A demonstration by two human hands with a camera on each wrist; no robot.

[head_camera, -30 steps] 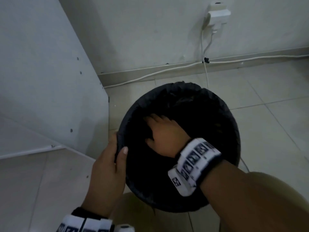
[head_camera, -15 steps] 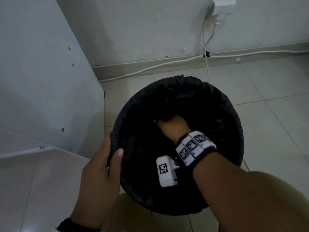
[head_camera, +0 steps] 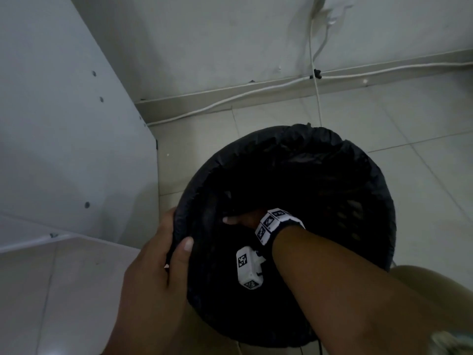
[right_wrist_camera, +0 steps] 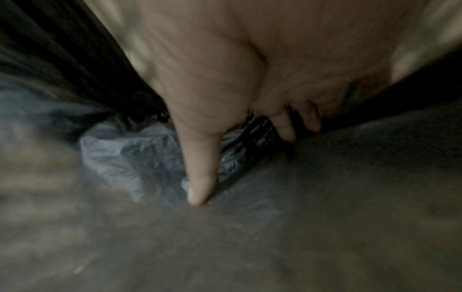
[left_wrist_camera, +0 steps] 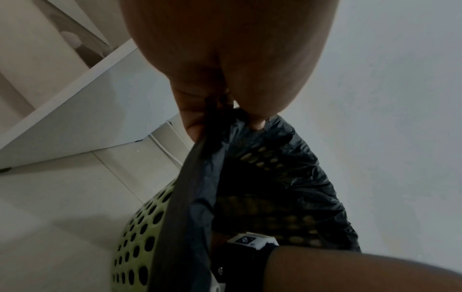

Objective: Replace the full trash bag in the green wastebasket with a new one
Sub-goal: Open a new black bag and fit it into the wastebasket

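A black trash bag [head_camera: 294, 139] lines the green perforated wastebasket [left_wrist_camera: 140, 227], its edge folded over the rim. My left hand [head_camera: 163, 252] grips the near-left rim, thumb inside and fingers outside, pinching the bag edge [left_wrist_camera: 212, 138] against it. My right hand [head_camera: 243, 219] reaches deep inside the basket up to the wrist. In the right wrist view its fingers [right_wrist_camera: 200, 177] point straight down and press the crumpled black plastic [right_wrist_camera: 130, 158] toward the bottom. The basket's green wall is hidden in the head view.
The basket stands on a light tiled floor [head_camera: 384, 119]. A white cabinet panel [head_camera: 64, 124] rises close on the left. White cables [head_camera: 230, 98] run along the baseboard and up to a wall plug at the back. My knee [head_camera: 435, 290] is at the lower right.
My right hand has pushed deeper into the bag, from the upper left wall down toward the bottom. The left hand has kept its hold on the rim.
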